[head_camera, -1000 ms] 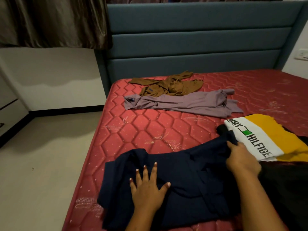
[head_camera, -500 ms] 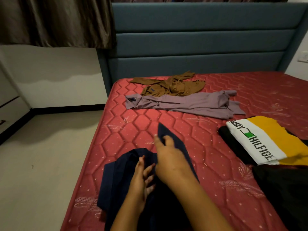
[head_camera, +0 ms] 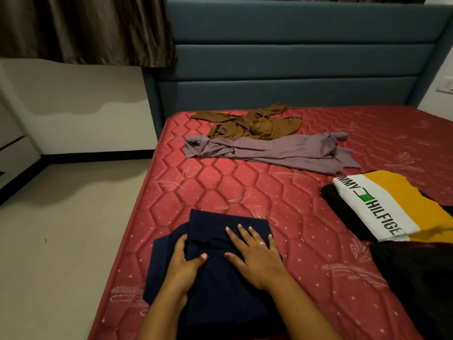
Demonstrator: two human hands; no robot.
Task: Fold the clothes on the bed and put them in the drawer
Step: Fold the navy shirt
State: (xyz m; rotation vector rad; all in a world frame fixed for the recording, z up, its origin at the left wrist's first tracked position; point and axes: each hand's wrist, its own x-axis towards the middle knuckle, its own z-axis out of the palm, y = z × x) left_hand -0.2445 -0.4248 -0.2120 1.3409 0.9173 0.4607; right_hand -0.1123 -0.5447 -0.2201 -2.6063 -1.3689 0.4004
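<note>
A navy garment point(head_camera: 215, 285) lies folded over itself near the front left edge of the red mattress point(head_camera: 245, 187). My left hand point(head_camera: 186, 263) grips its left folded edge, fingers tucked under the fold and thumb on top. My right hand point(head_camera: 255, 256) presses flat on the top layer, fingers spread. Farther back lie a crumpled brown shirt point(head_camera: 255, 123) and a mauve shirt point(head_camera: 277, 152). At the right sits a folded white, yellow and black T-shirt point(head_camera: 392, 204).
A black garment point(head_camera: 421, 280) lies at the front right. A blue padded headboard point(head_camera: 294, 69) closes the far side. Bare floor point(head_camera: 68, 229) runs along the bed's left, with white drawer fronts point(head_camera: 12, 153) at the far left and a curtain point(head_camera: 85, 28) above.
My right hand carried the garment's right side across to the left, folding it over. It now lies flat on the folded navy cloth, and my left hand has moved to the left edge.
</note>
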